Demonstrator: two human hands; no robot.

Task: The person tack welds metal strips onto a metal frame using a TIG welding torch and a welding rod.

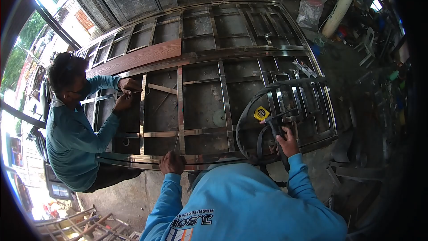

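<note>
My right hand (289, 142) is wrapped around a black welding torch (277, 130), its tip pointing up and left. A thick black cable (244, 122) loops from the torch area over the frame. My left hand (171, 163) is closed at the near edge of a large shiny metal frame (203, 131); a thin rod (177, 143) rises from its fingers. Close to the torch tip, a yellow tape measure (261, 113) sits on the frame.
To the left, a co-worker (73, 120) leans over the frame, both hands (128, 93) near a crossbar. A reddish wood-grain panel (138, 57) lies across the frame. Beyond the right corner stand a gas cylinder (339, 14) and a plastic bag (311, 8). Metal scraps (359, 172) lie at right.
</note>
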